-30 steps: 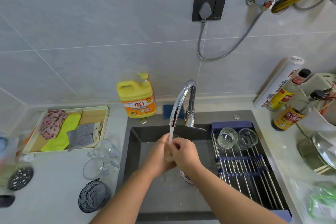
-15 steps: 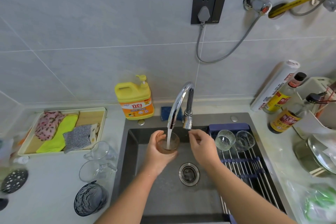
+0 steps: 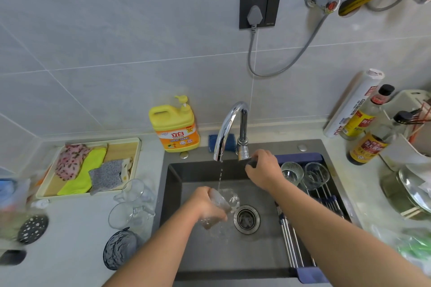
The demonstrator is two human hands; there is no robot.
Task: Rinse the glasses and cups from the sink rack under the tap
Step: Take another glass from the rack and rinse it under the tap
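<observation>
Your left hand [image 3: 205, 205] has dropped from under the tap [image 3: 229, 123] and tipped the glass [image 3: 220, 201], fingers wrapped round it, at 9 o'clock of the drain [image 3: 246, 218]. Your right hand [image 3: 263, 170] now curls round the tap lever [image 3: 250, 163], at the drain's 12 o'clock.

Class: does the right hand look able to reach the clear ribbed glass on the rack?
Likely yes: the right hand, on the dark tap lever, is beside the clear ribbed glass; nothing between.

Clear glass [image 3: 221, 202] in my left hand [image 3: 205, 207], tipped, low over the sink [image 3: 210, 258] middle, water spilling out. Tap [image 3: 229, 123] at back edge, thin stream; my right hand [image 3: 263, 170] grips it. Ribbed glass [image 3: 292, 173] and plain glass [image 3: 316, 175] upright on rack [image 3: 289, 240], back-right corner.
</observation>
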